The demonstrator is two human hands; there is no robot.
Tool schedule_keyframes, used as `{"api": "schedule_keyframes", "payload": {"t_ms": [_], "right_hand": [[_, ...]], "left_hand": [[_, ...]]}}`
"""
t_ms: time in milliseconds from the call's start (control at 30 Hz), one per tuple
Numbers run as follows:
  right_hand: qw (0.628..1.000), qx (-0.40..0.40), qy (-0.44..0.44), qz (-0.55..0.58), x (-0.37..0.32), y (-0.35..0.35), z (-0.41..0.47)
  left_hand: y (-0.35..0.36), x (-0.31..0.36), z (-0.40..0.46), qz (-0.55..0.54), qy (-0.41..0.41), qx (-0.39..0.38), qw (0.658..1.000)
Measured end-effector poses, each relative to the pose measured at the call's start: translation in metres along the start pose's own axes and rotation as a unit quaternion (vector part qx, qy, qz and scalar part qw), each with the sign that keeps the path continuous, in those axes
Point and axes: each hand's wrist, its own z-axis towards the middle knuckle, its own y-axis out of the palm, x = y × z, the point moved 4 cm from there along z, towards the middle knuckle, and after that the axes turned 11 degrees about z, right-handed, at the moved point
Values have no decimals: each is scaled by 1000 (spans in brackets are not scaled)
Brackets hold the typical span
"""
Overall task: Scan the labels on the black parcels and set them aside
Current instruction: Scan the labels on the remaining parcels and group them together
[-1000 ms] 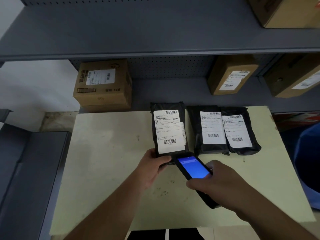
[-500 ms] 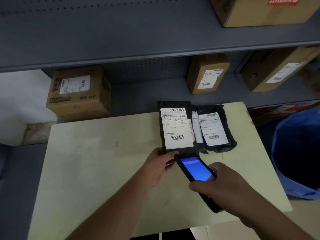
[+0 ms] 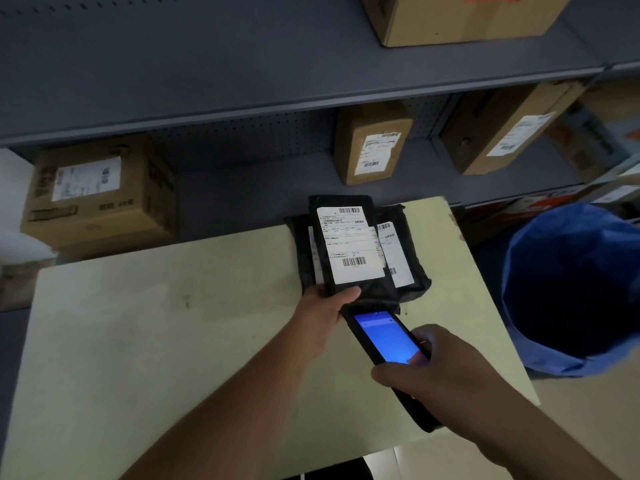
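My left hand (image 3: pixel 323 318) grips the lower edge of a black parcel (image 3: pixel 349 247) with a white barcode label, holding it raised and tilted over the other parcels. Two more black parcels lie on the pale table (image 3: pixel 156 341) beneath it: one (image 3: pixel 407 261) shows its label to the right, the other (image 3: pixel 301 251) peeks out on the left. My right hand (image 3: pixel 446 379) holds a black handheld scanner (image 3: pixel 384 337) with a lit blue screen. Its top end sits just below the held parcel.
A blue bin (image 3: pixel 571 285) stands to the right of the table. Grey shelving (image 3: pixel 277 95) runs behind, with cardboard boxes on it: one at left (image 3: pixel 97 192), two at right (image 3: pixel 374 140) (image 3: pixel 502 129), one above (image 3: pixel 457 15).
My left hand has carried the held parcel to the right, over the two lying parcels, which it now largely covers. The view has swung right, showing more of the blue bin.
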Motion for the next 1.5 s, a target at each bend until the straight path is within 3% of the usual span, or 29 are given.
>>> {"api": "schedule_keyframes", "payload": {"t_ms": [300,567,767,967,1100,1500], "right_hand": [[1000,13,8,-6,8,-16,8],[1000,16,19,-16,15,-20,8],[999,14,26,-12,16,-19,9],[999,9,17,-32,11,-4,4],[1000,-4,13,-26,4,15,2],[998,-40,-25,-40,-25,77,-3]], "left_hand": [[32,3,21,39,-14,-23,999],[39,5,28,121,-72,63,988],[32,8,23,162,-54,110,979],[5,11,12,216,-41,150,964],[-26,6,2,209,-45,207,955],[-114,-3,-37,196,-45,268,942]]}}
